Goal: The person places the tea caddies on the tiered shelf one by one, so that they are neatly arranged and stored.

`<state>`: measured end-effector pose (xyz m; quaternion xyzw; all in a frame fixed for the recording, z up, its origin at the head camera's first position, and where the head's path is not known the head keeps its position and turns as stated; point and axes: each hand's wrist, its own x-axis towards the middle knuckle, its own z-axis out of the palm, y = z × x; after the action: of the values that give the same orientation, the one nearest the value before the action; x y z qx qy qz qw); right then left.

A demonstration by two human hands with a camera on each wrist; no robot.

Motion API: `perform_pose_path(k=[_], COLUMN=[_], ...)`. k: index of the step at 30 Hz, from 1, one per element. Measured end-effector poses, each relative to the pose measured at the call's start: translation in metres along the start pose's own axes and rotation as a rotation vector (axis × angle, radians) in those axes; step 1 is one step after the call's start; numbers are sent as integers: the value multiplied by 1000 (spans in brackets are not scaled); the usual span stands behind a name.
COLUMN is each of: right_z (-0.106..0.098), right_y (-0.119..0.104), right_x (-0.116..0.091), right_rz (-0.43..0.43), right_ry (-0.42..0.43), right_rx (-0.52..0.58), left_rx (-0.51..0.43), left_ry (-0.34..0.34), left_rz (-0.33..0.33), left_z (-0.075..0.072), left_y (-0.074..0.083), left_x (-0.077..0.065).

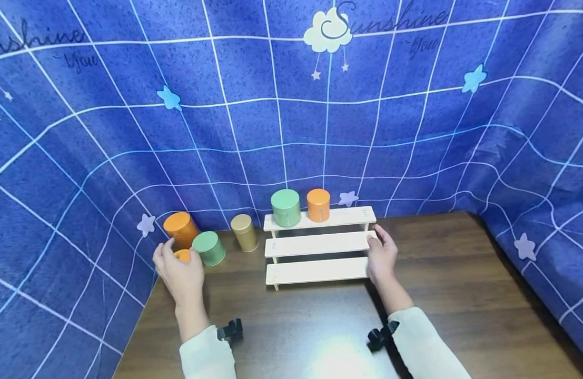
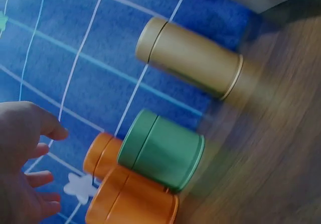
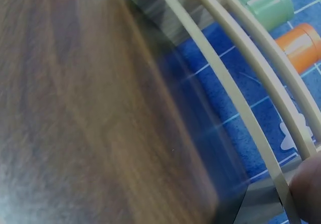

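A white three-tier stepped display rack [image 1: 319, 245] stands on the wooden table. On its top tier are a green canister [image 1: 286, 208] and an orange canister [image 1: 318, 205]. My right hand [image 1: 383, 258] holds the rack's right end, thumb over the middle tier; a fingertip [image 3: 307, 186] shows beside that end in the right wrist view. To the left, my left hand [image 1: 181, 273] is above a small orange canister [image 1: 182, 256], its spread fingers [image 2: 50, 126] apart from the canisters in the left wrist view. A larger orange canister [image 1: 180, 230] and a green canister [image 1: 208, 248] stand close by.
A slim gold canister [image 1: 245, 232] stands between the left group and the rack. Behind the table [image 1: 300, 321] hangs a blue gridded curtain [image 1: 291, 121], which also runs along the left and right sides.
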<state>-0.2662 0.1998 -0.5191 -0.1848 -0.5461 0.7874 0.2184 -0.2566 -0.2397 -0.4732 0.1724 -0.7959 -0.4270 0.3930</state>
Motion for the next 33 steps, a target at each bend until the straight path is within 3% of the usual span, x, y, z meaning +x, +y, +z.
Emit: perform_pose_path(k=[7, 10, 16, 28, 33], right_z=[3, 4, 5, 5, 4], right_y=[-2, -2, -1, 2, 0], right_x=[5, 6, 5, 2, 1], right_rz=[1, 11, 5, 5, 22], right_ry=[-11, -24, -21, -16, -39], right_rx=[36, 35, 46, 6, -41], left_rx=[91, 133, 125, 127, 126], left_ry=[-37, -83, -213, -236, -213], left_rz=[-142, -237, -402, -368, -358], left_z=[-14, -17, -17, -15, -15], left_y=[-14, -20, -33, -48, -50], left_x=[1, 3, 1, 1, 2])
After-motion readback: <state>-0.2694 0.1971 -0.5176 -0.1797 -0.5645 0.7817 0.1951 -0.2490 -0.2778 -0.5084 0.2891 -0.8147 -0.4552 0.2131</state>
